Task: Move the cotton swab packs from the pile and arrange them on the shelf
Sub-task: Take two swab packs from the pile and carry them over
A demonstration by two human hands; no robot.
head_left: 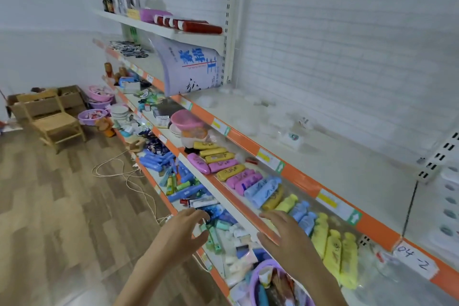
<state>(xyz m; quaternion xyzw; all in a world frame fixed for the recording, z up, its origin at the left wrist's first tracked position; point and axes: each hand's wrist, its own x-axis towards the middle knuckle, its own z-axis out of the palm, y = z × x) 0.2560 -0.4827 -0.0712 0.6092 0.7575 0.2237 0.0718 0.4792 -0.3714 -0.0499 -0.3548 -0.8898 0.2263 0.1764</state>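
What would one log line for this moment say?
left hand: open, empty | right hand: open, empty, over shelf edge | packs: in row

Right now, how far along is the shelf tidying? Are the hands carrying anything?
Done: a row of yellow, pink and blue packs already lies along the middle shelf. In hand: nothing; the left hand and right hand hover open in front of it. Left: a jumbled pile of packs on the shelf below, though I cannot tell which are cotton swabs.
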